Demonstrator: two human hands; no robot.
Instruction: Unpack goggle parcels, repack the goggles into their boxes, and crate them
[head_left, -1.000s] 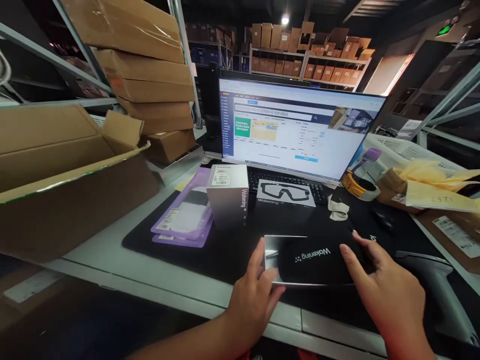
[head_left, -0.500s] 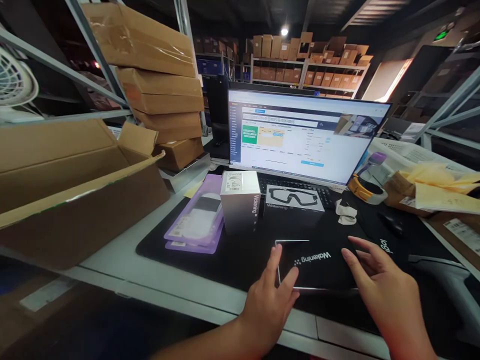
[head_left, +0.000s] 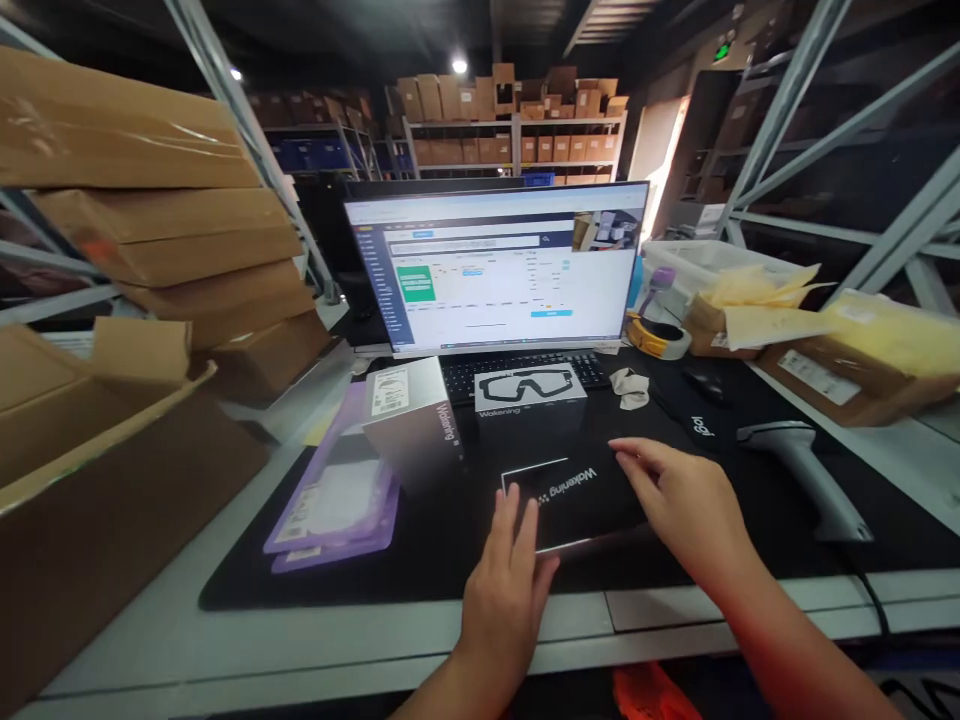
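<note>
A flat black box (head_left: pixel 574 505) with "Wakening" lettering and thin white edge lines lies on the black desk mat between my hands. My left hand (head_left: pixel 502 570) rests at its left end, fingers stretched out and apart, fingertips touching the top by the edge. At the right end, my right hand (head_left: pixel 682 500) has its fingers drawn together against the box; what lies under the palm is hidden. Just beyond stand a tall grey-black Wakening box (head_left: pixel 409 440) with a white label and another box (head_left: pixel 531 390) with a goggles picture on top.
Purple packets (head_left: pixel 337 510) lie left on the mat (head_left: pixel 247 570), beside an open carton (head_left: pixel 150 480). Behind are a keyboard (head_left: pixel 457 382) and monitor (head_left: pixel 480 280). To the right are crumpled paper (head_left: pixel 630 388), a tape roll (head_left: pixel 660 338), a mouse (head_left: pixel 705 383) and a barcode scanner (head_left: pixel 810 480).
The view has turned right, so things appear further left. My right fingers have closed in at the box's right end. My left hand stays at the left end, and the box sits tilted slightly differently.
</note>
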